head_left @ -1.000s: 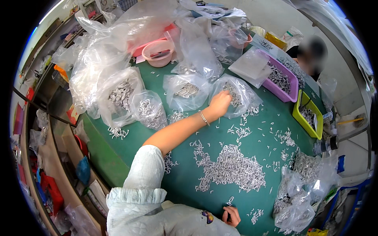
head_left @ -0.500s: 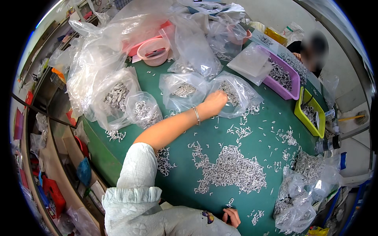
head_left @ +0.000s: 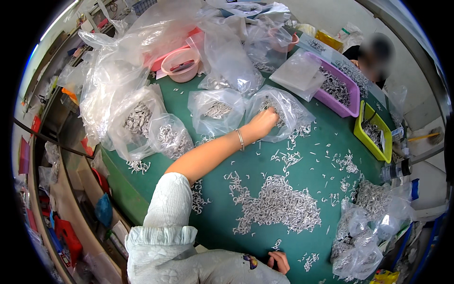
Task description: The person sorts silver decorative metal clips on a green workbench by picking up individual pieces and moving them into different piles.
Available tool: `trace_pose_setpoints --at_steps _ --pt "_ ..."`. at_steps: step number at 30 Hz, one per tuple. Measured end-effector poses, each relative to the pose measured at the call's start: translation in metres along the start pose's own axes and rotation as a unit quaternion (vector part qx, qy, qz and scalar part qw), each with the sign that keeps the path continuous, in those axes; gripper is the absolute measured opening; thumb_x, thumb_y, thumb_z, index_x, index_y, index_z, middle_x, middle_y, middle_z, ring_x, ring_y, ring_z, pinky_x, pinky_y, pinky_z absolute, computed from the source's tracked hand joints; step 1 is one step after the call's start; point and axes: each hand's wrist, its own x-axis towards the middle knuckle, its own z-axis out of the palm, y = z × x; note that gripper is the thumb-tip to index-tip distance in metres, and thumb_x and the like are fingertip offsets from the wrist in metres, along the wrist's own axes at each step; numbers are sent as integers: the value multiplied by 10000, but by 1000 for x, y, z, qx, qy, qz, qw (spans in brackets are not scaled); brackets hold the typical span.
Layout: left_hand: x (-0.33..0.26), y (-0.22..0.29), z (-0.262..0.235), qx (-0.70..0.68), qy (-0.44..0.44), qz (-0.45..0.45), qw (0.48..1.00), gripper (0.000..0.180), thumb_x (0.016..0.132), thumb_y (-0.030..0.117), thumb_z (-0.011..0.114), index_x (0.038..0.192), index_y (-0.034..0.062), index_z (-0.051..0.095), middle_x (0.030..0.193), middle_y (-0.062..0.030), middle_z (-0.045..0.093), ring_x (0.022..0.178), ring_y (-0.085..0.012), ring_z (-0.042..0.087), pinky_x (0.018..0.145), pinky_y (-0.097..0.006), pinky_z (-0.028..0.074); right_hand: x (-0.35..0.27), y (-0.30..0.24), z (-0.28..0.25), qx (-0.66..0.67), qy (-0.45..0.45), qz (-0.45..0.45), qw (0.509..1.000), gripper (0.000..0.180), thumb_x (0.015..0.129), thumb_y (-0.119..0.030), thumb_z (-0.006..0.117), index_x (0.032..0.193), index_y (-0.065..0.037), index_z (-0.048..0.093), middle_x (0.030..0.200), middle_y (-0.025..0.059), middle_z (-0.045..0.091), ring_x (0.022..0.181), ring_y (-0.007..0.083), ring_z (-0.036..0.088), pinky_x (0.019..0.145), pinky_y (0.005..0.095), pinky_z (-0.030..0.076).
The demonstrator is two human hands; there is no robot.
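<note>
My left hand (head_left: 263,124), with a bangle on its wrist, reaches into an open clear plastic bag (head_left: 299,118) of small silver metal pieces (head_left: 273,105). Its fingers are bent together at the pieces; whatever is between them is hidden. Near the front edge lies my right hand (head_left: 279,261), fingers curled, partly covered by my sleeve. Just beyond its fingertips is a small silver linked piece (head_left: 276,244); whether the fingers touch it I cannot tell. A wide pile of silver hook-shaped pieces (head_left: 279,204) spreads across the green table (head_left: 222,220) between the hands.
Left of my hand stand more bags of metal parts, one with pin-like pieces (head_left: 217,110). A pink bowl (head_left: 181,66) sits behind. A purple basket (head_left: 352,110) and a yellow-green basket (head_left: 387,146) line the right. Filled bags (head_left: 357,232) lie lower right. Another person (head_left: 377,57) is beyond.
My left hand has shifted slightly right and its fingers now dip among the pieces in the bag. My right hand stays in place. The whole view has moved a little.
</note>
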Motion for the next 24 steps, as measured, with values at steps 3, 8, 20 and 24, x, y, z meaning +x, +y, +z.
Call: trace_pose_setpoints --at_steps 3,8,20,24 --pt "-1 4 -7 4 -19 -2 1000 103 805 39 647 863 -45 652 1010 -246 591 910 -423 636 799 -471 532 0 -2 -1 4 -8 8 1000 226 777 126 610 967 28 682 900 157 655 776 262 645 733 318 515" --pt "-5 -2 -15 59 -66 -2 996 92 799 34 635 860 -34 623 993 -212 600 890 -405 627 795 -457 524 1 -5 0 4 -2 14 1000 193 796 105 618 961 28 682 893 156 656 776 262 646 732 322 517" --pt "-10 -3 -32 87 -100 -28 991 141 780 22 693 879 -42 617 971 -224 632 947 -407 627 807 -445 526 0 -7 0 -1 -1 24 1000 223 780 120 614 968 24 688 879 158 651 763 269 641 715 318 519" --pt "-9 -5 -30 106 -88 -4 990 102 807 14 614 865 -70 608 935 -247 627 908 -415 632 793 -459 525 5 -10 2 -6 16 26 1000 172 790 105 604 924 34 685 844 157 646 739 257 638 696 308 515"
